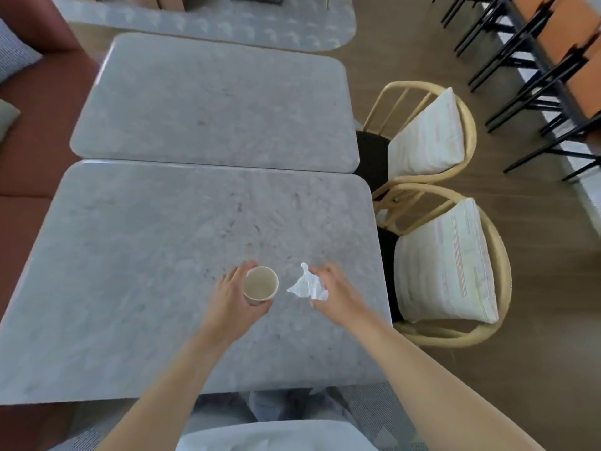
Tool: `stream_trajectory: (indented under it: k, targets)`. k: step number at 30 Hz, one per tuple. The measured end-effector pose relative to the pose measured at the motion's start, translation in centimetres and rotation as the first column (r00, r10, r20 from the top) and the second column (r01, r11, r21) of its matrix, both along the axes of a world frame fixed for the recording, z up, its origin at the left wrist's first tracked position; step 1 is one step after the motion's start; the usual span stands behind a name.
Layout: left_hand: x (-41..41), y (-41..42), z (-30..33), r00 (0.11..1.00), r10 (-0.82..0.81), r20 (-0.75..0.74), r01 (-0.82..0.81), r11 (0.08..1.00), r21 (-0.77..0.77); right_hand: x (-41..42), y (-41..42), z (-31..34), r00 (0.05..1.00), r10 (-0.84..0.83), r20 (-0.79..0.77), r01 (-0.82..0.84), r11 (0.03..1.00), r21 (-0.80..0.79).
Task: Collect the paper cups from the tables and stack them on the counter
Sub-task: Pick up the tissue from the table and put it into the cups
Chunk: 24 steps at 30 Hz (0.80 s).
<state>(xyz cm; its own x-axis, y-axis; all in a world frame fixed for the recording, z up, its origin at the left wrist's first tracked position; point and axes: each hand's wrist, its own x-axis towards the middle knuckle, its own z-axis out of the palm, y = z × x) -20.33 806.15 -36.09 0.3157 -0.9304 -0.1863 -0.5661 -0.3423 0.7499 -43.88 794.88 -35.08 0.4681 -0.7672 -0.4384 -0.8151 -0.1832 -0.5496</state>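
Paper cup [260, 285], upright and open-mouthed, beige inside, gripped by the left hand [231, 296] over the near tabletop [130, 271]; whether lifted or resting there, cannot tell. Left fingers [244, 266] curled round the far side of the cup, thumb wrapped round the near side under the rim. Just right of the cup, apart from it, a crumpled white napkin [309, 286], pinched by the right hand [335, 292]; right fingers [320, 271] bent over the napkin's upper edge, loose corners hanging toward the cup. Both bare forearms reaching in from the near edge of the tabletop, left of and right of the cup.

Beyond the cup, grey marbled stone surface running to a seam, then a second tabletop [214, 105] of the same stone set edge to edge with the near one. Further right of the cup, past the tabletop edge, a pale rattan chair [497, 255] with a striped cream cushion [445, 265]; a second like chair [468, 125] farther back beside the far tabletop. Far left of the cup, a rust-red bench seat [35, 131] along the tabletops. Far upper right of the cup, black-legged stools [533, 60] on wood flooring.
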Motion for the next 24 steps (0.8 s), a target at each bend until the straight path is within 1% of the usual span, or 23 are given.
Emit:
stream_trajectory:
  k: [3,6,11,16,24]
  targets:
    - [-0.4,0.6,-0.7,1.000,-0.012,0.005,0.012,0.999,0.051,0.0,-0.1,-0.9,0.994,0.073,-0.082,-0.070,0.997,0.033]
    - [-0.7,1.6,-1.2,1.000,-0.025,-0.004,0.025,0.995,0.093,0.6,-0.2,-1.8,0.971,0.156,-0.182,-0.153,0.988,0.028]
    - [-1.0,3.3,-1.9,1.000,-0.027,-0.010,0.028,0.998,0.064,1.2,0.1,-2.9,0.924,0.250,-0.291,-0.262,0.965,-0.001]
    - [-1.2,4.1,-1.8,0.999,-0.034,-0.021,0.035,0.997,0.066,1.2,1.0,-3.1,0.938,0.226,-0.264,-0.242,0.970,-0.031]
    - [-1.8,3.7,-1.6,0.999,-0.044,-0.029,0.046,0.996,0.072,0.2,2.8,-2.5,0.951,0.241,-0.192,-0.264,0.959,-0.104]
